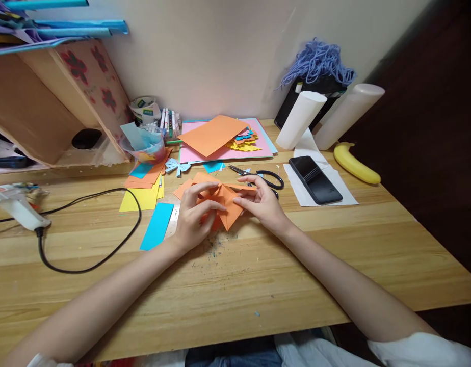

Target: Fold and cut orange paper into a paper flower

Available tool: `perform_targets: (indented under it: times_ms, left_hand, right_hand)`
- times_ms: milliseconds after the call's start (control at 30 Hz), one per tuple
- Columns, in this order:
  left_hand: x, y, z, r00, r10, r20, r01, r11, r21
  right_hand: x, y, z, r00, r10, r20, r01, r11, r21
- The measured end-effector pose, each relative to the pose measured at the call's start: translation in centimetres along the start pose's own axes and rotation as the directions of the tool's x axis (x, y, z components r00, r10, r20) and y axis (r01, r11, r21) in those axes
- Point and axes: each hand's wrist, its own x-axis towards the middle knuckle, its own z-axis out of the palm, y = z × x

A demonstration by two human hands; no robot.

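A folded piece of orange paper [231,208] is held between both hands over the middle of the wooden table. My left hand [197,214] pinches its left side, thumb and fingers curled round the folds. At the right edge, my right hand [264,204] grips the paper between thumb and fingers. Black-handled scissors [271,178] lie just behind my right hand, partly hidden by it. A blue paper strip [157,226] rests left of my left hand, on a pale strip that looks like a ruler. Behind the hands lies a small light blue pleated paper piece [177,167].
A white glue gun [19,209] with a looping black cord lies at left. Orange and yellow sheets [136,200] sit near a plastic cup [147,145]. A phone [315,179] lies on white paper, beside a banana [357,163] and white bottles [301,120]. Coloured sheets [189,150] lie at the back.
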Motion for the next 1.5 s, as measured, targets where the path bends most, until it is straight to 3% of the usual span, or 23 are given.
perform_targets:
  times_ms: [133,200,267,367,433,567,667,767,900,1000,1067,1167,1267,1367,1500]
  left_hand:
    - [-0.2,0.5,-0.2,1.000,-0.028,0.008,0.028,1.000,-0.010]
    - [-0.2,0.7,-0.1,0.992,-0.083,0.091,0.090,0.993,-0.081]
    - [-0.1,0.7,0.1,0.960,-0.199,0.198,0.227,0.965,-0.128]
    - [0.1,0.3,0.5,0.858,-0.391,0.333,0.463,0.869,-0.174]
    - [0.4,0.0,0.6,0.807,-0.442,0.391,0.551,0.802,-0.230]
    - [0.9,-0.3,0.5,0.729,-0.557,0.398,0.674,0.686,-0.275]
    - [1.1,-0.3,0.3,0.685,-0.632,0.364,0.728,0.622,-0.289]
    - [1.1,-0.4,0.3,0.689,-0.645,0.330,0.724,0.597,-0.345]
    - [0.8,-0.8,0.5,0.708,-0.597,0.376,0.706,0.593,-0.387]
    - [0.5,-1.0,0.5,0.750,-0.524,0.403,0.638,0.735,-0.231]
    - [0.2,-1.1,0.4,0.776,-0.464,0.426,0.533,0.845,-0.050]
    - [0.0,-1.2,0.1,0.792,-0.394,0.466,0.332,0.919,0.214]
    - [-0.2,-1.4,-0.2,0.801,-0.358,0.480,0.214,0.920,0.329]
    - [-0.2,-1.5,-0.2,0.796,-0.386,0.466,0.226,0.904,0.362]
    - [-0.1,-1.4,-0.2,0.796,-0.396,0.459,0.298,0.915,0.273]
  right_hand:
    - [0.1,0.3,-0.1,0.962,-0.117,-0.245,0.093,0.990,-0.105]
    - [0.1,0.2,-0.2,0.936,-0.163,-0.311,0.127,0.983,-0.132]
    - [0.0,0.0,-0.1,0.922,-0.191,-0.336,0.148,0.978,-0.149]
    - [-0.2,0.0,0.4,0.939,-0.202,-0.277,0.163,0.974,-0.159]
    - [-0.4,0.2,0.8,0.961,-0.199,-0.193,0.167,0.971,-0.170]
    - [-0.6,0.4,0.7,0.975,-0.194,-0.111,0.174,0.970,-0.171]
    - [-0.6,0.6,-0.2,0.951,-0.287,-0.114,0.256,0.940,-0.226]
    - [-0.5,1.0,-1.1,0.882,-0.471,0.026,0.442,0.806,-0.393]
    - [-0.5,1.1,-1.4,0.748,-0.620,0.239,0.621,0.524,-0.583]
    - [-0.2,0.8,-1.2,0.671,-0.657,0.345,0.664,0.325,-0.673]
    - [0.0,0.6,-1.1,0.638,-0.658,0.400,0.680,0.238,-0.694]
    - [0.2,0.7,-1.1,0.611,-0.636,0.472,0.717,0.191,-0.670]
    - [0.3,1.0,-1.1,0.599,-0.608,0.521,0.742,0.177,-0.646]
    - [0.2,1.1,-1.3,0.623,-0.561,0.545,0.740,0.199,-0.642]
    - [0.1,0.9,-1.5,0.674,-0.491,0.551,0.730,0.334,-0.596]
